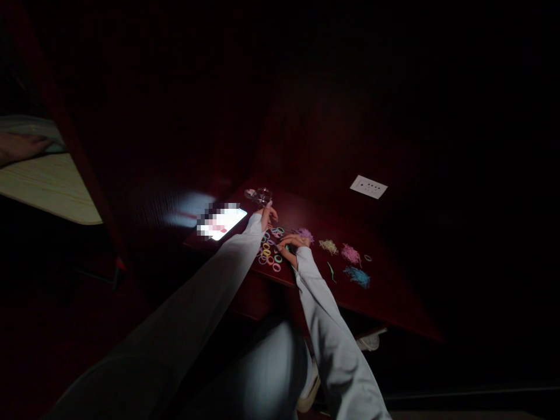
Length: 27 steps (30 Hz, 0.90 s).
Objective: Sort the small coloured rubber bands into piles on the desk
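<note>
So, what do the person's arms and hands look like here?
Long, loose, pale grey-blue sleeves cover both arms to the wrists: left sleeve, right sleeve. Left hand and right hand are bare, no gloves; jewellery too small to tell.

Very dim overall: a glowing phone screen (pixel 222 222) lights the bench (pixel 394 303) nearby, while edges sink into black.

Small rings (pixel 270 252) indistinct (too dim).

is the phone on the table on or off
On: the phone screen glows bright white on the dark red table, just beside the left hand.
</note>
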Tool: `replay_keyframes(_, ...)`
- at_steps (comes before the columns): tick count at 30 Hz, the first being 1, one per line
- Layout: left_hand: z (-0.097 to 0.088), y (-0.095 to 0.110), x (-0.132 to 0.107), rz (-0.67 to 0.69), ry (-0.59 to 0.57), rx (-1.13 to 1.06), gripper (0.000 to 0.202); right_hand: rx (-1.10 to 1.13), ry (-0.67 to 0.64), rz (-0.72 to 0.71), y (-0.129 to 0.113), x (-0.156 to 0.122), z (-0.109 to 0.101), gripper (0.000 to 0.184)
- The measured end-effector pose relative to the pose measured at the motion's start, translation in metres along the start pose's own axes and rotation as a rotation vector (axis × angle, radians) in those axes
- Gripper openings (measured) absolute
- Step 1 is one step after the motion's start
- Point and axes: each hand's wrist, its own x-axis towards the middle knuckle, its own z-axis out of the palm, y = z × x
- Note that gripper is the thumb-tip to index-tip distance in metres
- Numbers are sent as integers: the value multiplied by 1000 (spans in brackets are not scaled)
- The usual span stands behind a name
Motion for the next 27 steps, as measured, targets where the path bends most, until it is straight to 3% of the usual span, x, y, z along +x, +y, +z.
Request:
replay_keyframes(7, 1, -1, 1, -15, 4, -26, 67, 70, 138, 101, 16, 10, -6, 29)
replay_keyframes(11, 2, -7, 5, -30, 8, -44, 65, 9, 284, 207, 22, 17, -11, 36)
replay_keyframes(19, 7, -31, 15, 1, 6, -86, 67, -229, 529, 482, 40, 32, -16, 30)
replay_keyframes(27, 4, -22, 10, 8, -8, -76, 65, -271, 598, 434, 57, 31, -9, 51)
